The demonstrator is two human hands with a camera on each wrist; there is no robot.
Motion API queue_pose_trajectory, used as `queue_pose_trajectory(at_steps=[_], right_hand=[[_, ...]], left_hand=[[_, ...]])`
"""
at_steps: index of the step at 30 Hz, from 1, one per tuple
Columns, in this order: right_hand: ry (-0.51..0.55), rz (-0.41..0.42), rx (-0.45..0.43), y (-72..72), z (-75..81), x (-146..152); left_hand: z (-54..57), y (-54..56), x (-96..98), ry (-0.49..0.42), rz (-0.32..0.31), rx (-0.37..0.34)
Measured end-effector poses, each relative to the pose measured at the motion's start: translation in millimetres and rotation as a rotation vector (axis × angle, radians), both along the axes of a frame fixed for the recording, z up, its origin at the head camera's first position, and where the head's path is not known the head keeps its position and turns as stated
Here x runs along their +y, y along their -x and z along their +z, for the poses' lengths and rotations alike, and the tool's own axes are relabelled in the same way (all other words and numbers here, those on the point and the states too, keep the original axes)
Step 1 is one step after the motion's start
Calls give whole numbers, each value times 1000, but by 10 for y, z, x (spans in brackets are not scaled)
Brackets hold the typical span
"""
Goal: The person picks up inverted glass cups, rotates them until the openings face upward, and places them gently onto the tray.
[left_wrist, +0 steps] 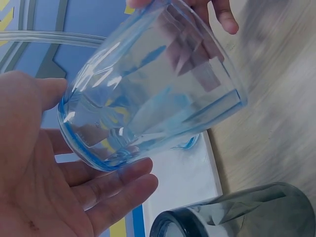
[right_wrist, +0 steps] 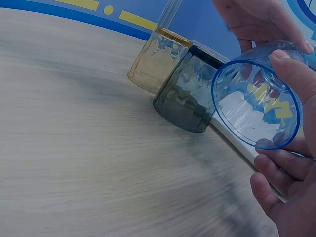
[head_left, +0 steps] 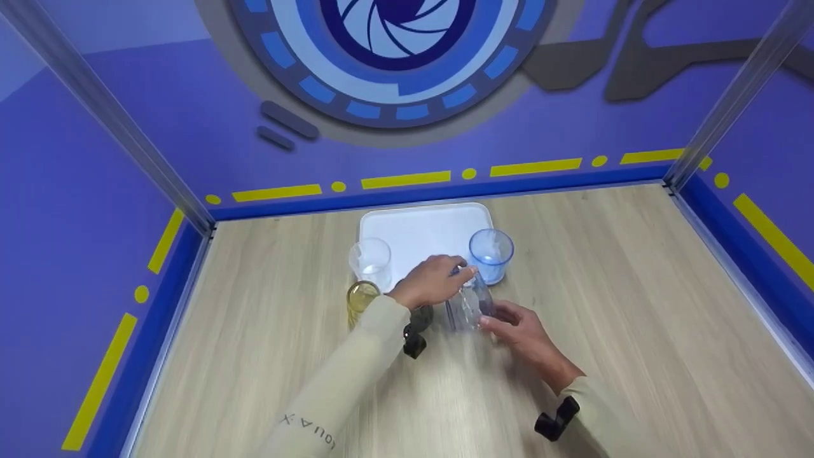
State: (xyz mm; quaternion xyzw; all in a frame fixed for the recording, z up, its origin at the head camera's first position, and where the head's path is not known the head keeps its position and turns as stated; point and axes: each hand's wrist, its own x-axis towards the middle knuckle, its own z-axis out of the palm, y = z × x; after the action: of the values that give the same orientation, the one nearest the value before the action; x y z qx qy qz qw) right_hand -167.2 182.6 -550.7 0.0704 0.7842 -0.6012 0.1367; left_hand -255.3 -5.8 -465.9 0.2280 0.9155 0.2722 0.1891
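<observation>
Between both hands a transparent light-blue cup [left_wrist: 148,94] is held tilted on its side, just in front of the tray. My left hand [head_left: 439,280] grips its base end, thumb on the edge and fingers underneath. The other end is held by my right hand [head_left: 518,331], whose thumb lies over the rim with fingers below. In the right wrist view the cup's open mouth faces the camera. A dark grey cup [right_wrist: 187,94] stands upright close by, partly hidden behind my left wrist in the head view.
A white tray [head_left: 426,229] lies against the back wall. Another blue cup [head_left: 491,254] stands by its right front corner, a clear cup [head_left: 372,257] by its left front. In front of the clear one is an amber cup [head_left: 362,296]. Walls enclose the wooden table [head_left: 604,286].
</observation>
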Motion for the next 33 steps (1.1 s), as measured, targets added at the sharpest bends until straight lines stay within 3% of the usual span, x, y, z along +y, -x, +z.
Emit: queue_pose_trajectory(at_steps=[33], right_hand=[[165, -9, -50, 6, -13, 50]], left_hand=[[-11, -73, -41, -50, 12, 28]])
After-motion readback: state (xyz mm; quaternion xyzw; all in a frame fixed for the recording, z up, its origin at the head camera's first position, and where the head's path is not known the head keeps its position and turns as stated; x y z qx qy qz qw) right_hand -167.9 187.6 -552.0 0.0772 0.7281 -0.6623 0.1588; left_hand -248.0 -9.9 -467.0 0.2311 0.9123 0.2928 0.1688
